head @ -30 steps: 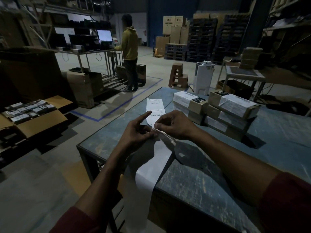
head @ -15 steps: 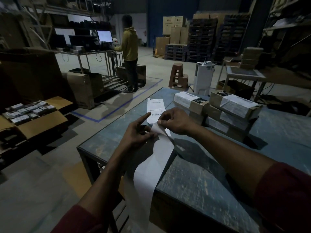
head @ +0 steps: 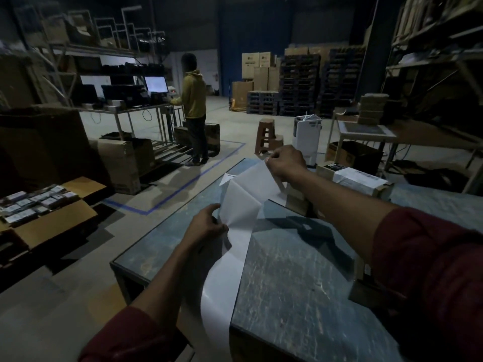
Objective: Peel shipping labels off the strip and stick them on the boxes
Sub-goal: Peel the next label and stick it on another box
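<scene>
A: What does each hand have?
B: The left hand (head: 209, 227) pinches the strip (head: 224, 291) at its left edge, fingers curled onto the paper. The right hand (head: 286, 163) is raised beyond it, thumb and fingers closed on the top corner of a label (head: 248, 194).

A: Where is the label in relation to the two grips?
B: It spans between them, a creased white sheet with its blank side towards the camera, one far corner folded over. Whether its lower edge is free of the strip I cannot tell.

A: And the strip?
B: Below the left-hand pinch it runs down across the table (head: 300, 283) and hangs over the near edge.

A: The boxes?
B: The boxes (head: 350, 178) sit on the table just right of the right hand, partly hidden behind that forearm. The top one already carries a white label.
</scene>
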The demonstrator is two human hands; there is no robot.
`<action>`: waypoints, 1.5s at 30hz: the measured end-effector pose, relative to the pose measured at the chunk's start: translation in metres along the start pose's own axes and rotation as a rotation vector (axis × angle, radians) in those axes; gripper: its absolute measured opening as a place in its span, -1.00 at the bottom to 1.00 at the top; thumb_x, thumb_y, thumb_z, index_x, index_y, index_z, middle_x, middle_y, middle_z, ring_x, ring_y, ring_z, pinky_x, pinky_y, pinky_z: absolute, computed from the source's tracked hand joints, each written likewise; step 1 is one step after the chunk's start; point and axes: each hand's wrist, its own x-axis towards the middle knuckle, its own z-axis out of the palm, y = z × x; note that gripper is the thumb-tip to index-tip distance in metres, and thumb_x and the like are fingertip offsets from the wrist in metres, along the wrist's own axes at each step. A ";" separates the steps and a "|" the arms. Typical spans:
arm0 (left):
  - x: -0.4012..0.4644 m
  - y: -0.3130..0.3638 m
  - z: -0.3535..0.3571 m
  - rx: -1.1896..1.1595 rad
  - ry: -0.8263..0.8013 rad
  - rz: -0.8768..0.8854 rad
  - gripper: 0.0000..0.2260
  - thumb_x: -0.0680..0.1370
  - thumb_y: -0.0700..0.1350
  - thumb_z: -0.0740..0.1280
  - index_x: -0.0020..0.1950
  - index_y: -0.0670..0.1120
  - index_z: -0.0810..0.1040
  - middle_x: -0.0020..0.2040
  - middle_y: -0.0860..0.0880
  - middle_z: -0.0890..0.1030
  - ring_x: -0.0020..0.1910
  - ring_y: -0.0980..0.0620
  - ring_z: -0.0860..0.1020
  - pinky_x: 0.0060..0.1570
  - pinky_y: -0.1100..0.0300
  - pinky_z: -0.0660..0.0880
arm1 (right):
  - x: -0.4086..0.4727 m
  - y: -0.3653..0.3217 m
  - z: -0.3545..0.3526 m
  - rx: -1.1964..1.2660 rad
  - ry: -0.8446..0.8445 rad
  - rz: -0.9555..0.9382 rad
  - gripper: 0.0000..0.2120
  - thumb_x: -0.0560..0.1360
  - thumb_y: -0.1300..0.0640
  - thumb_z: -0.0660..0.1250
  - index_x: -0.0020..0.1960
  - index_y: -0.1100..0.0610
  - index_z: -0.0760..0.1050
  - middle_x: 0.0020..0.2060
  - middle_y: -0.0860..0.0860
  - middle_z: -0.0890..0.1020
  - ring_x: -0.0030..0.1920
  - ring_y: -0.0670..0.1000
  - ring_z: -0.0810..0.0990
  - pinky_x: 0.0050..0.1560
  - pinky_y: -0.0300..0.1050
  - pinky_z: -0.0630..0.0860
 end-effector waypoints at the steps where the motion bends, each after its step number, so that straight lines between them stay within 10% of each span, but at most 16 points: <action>1: 0.005 0.001 0.000 0.032 -0.001 -0.010 -0.31 0.49 -0.22 0.53 0.59 -0.10 0.36 0.20 -0.18 0.66 0.08 -0.04 0.61 0.11 0.17 0.46 | 0.007 -0.002 -0.002 -0.009 0.042 0.017 -0.79 0.53 -0.02 0.41 0.04 0.08 0.70 -0.04 0.06 0.68 -0.06 0.09 0.65 -0.11 -0.05 0.61; 8: 0.040 0.005 0.011 0.175 0.077 -0.125 -0.38 0.49 -0.13 0.52 0.53 -0.11 0.43 0.45 -0.15 0.54 0.39 -0.15 0.53 0.41 0.00 0.44 | 0.032 -0.013 -0.022 -0.042 0.262 0.053 -0.79 0.55 0.01 0.34 -0.01 0.07 0.71 -0.02 0.11 0.72 -0.06 0.18 0.69 -0.09 -0.02 0.65; 19: 0.053 0.025 0.019 0.380 0.144 -0.217 -0.56 0.45 0.03 0.45 0.28 -0.03 0.45 0.17 -0.11 0.62 0.16 -0.16 0.60 0.08 0.01 0.51 | 0.034 -0.014 -0.058 -0.062 0.410 0.031 -0.79 0.62 -0.01 0.32 -0.05 0.07 0.65 -0.04 0.09 0.71 -0.01 0.16 0.67 -0.14 -0.10 0.40; 24: 0.066 0.032 0.023 0.515 0.225 -0.221 -0.26 0.37 0.02 0.62 0.42 -0.10 0.32 0.29 -0.23 0.54 0.30 -0.27 0.54 0.19 -0.12 0.53 | 0.030 -0.016 -0.069 -0.070 0.431 -0.078 -0.84 0.65 -0.02 0.31 -0.03 0.01 0.59 -0.02 0.06 0.69 -0.02 0.15 0.65 -0.15 -0.10 0.39; 29: 0.071 0.041 0.019 0.549 0.218 -0.132 -0.66 0.46 -0.03 0.50 0.20 -0.07 0.62 0.13 -0.13 0.67 0.15 -0.18 0.65 0.01 0.04 0.55 | 0.011 -0.013 -0.068 -0.088 0.434 -0.145 -0.82 0.64 -0.04 0.31 -0.09 -0.01 0.54 -0.10 0.00 0.65 -0.10 0.07 0.59 -0.16 -0.08 0.43; 35: 0.054 0.020 0.022 0.496 0.107 -0.097 -0.70 0.48 0.21 0.50 0.12 0.10 0.64 0.14 -0.04 0.70 0.18 -0.11 0.63 0.16 0.00 0.57 | -0.026 0.003 -0.059 -0.108 0.384 -0.218 -0.87 0.64 -0.02 0.34 -0.04 -0.01 0.60 -0.07 0.04 0.71 -0.05 0.08 0.66 -0.11 -0.02 0.58; 40: 0.009 0.052 0.028 0.069 0.258 -0.033 -0.62 0.55 0.28 0.39 0.01 -0.02 0.72 -0.04 -0.08 0.75 -0.02 -0.15 0.69 -0.06 0.02 0.60 | -0.064 0.011 -0.060 -0.070 0.393 -0.231 -0.86 0.63 -0.03 0.35 -0.01 0.00 0.62 -0.03 0.02 0.71 -0.03 0.07 0.67 -0.08 0.05 0.64; 45: -0.067 0.134 0.024 -0.742 -0.051 -0.326 -0.33 0.55 0.49 0.17 0.10 -0.09 0.68 0.00 -0.10 0.75 -0.10 -0.10 0.66 -0.26 0.15 0.42 | -0.127 0.023 -0.056 -0.093 0.483 -0.441 -0.90 0.64 0.05 0.38 0.03 0.05 0.64 -0.13 0.04 0.73 -0.16 0.04 0.68 -0.29 -0.20 0.53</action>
